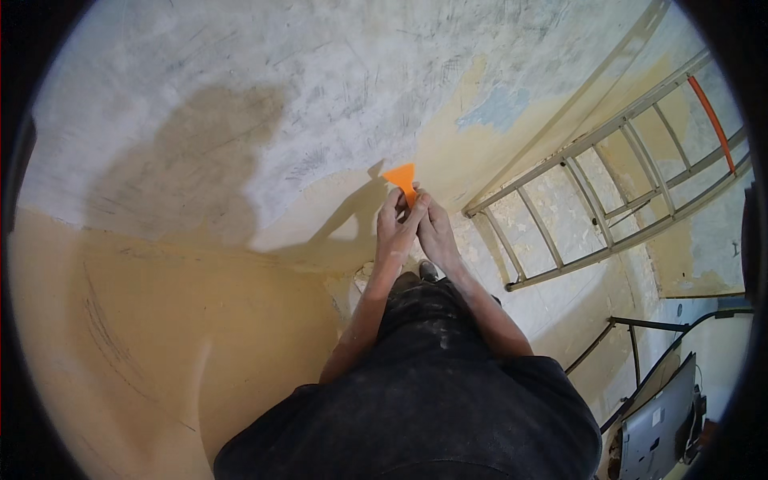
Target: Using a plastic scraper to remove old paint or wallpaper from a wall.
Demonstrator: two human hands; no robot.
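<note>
A small orange plastic scraper (401,176) points away from me, its wide blade up and its narrow handle between my hands. My left hand (395,231) grips the handle, with the thumb laid along it. Pressed against it from the other side, my right hand (439,233) also has its fingers at the handle; the fingertips are partly hidden. Pale dust covers both hands. Beyond the blade rises a wall (336,78) with grey-white patches, yellow old paint and a bluish patch (497,110). The blade looks apart from the wall, over its own shadow.
An aluminium stepladder (543,225) with one orange-red bar (712,123) stands on the right. Below it are a black metal frame (651,324) and a grey laptop-like device (654,420) with cables beside it. A yellow wall (252,336) closes off the left. My shoe (428,271) shows below my hands.
</note>
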